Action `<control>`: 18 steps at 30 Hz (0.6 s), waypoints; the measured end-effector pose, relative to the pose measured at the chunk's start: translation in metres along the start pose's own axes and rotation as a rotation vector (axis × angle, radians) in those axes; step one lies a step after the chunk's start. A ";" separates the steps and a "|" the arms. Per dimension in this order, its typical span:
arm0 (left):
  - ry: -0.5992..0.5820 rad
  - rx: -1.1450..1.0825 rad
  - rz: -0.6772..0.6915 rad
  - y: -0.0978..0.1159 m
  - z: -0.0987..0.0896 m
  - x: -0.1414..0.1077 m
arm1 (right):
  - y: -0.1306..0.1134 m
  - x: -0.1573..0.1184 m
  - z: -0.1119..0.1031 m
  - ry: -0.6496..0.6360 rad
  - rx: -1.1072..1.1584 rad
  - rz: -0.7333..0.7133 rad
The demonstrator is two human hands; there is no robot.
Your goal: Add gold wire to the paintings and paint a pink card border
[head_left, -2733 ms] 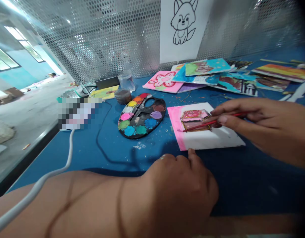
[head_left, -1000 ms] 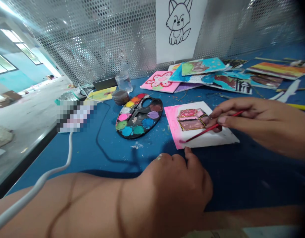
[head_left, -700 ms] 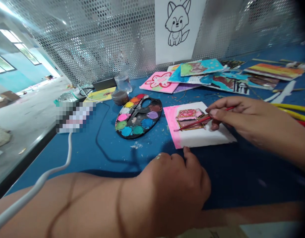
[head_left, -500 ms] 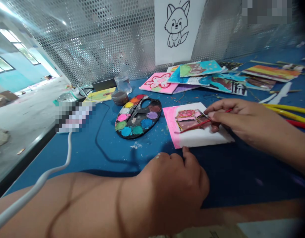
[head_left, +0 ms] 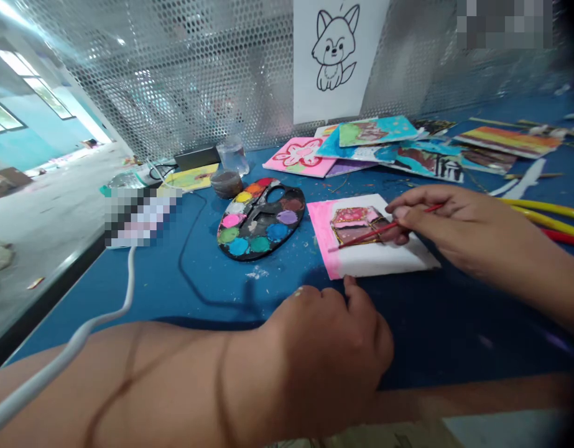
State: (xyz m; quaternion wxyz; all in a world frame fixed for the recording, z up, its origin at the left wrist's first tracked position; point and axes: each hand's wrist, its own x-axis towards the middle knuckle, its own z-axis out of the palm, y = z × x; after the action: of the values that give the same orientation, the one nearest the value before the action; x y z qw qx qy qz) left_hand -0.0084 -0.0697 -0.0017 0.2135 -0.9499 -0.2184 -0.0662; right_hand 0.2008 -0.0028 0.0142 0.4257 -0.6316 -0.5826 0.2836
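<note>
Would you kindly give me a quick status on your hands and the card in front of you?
Right hand pinching red brush over painted card. Left hand on table, fingertip at card's near edge. Palette beside card, apart.

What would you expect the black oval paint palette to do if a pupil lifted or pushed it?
The black oval paint palette looks thin and flat, so probably light and slightly bendy. Lying flat on the blue tabletop, it would likely slide rather than roll or tip. Its hole should give an easy grip.
</note>
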 end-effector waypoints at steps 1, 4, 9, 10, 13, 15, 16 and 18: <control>-0.011 -0.004 0.001 0.000 0.000 0.000 | 0.001 0.000 0.000 -0.037 0.023 0.070; -0.065 -0.032 0.014 -0.001 -0.001 0.001 | 0.005 0.003 -0.002 -0.055 0.240 0.137; -0.151 -0.064 0.017 -0.003 -0.009 0.003 | -0.006 0.009 0.000 0.189 0.623 0.085; -0.167 -0.073 0.019 -0.004 -0.010 0.004 | -0.010 0.010 0.001 0.170 0.627 0.091; -0.216 -0.104 0.043 -0.006 -0.013 0.007 | -0.022 0.015 0.006 0.053 0.578 0.124; -0.234 -0.117 0.053 -0.007 -0.013 0.008 | -0.029 0.024 0.013 -0.044 0.501 0.108; -0.229 -0.116 0.054 -0.008 -0.012 0.008 | -0.034 0.030 0.018 -0.097 0.452 0.060; -0.208 -0.112 0.053 -0.007 -0.011 0.007 | -0.047 0.048 0.031 -0.163 0.328 -0.132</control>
State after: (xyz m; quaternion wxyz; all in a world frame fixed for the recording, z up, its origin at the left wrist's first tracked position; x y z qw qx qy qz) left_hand -0.0057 -0.0661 0.0124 0.1380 -0.9675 -0.2102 0.0260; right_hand 0.1594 0.0489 0.0470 0.4919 -0.4890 -0.6013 0.3967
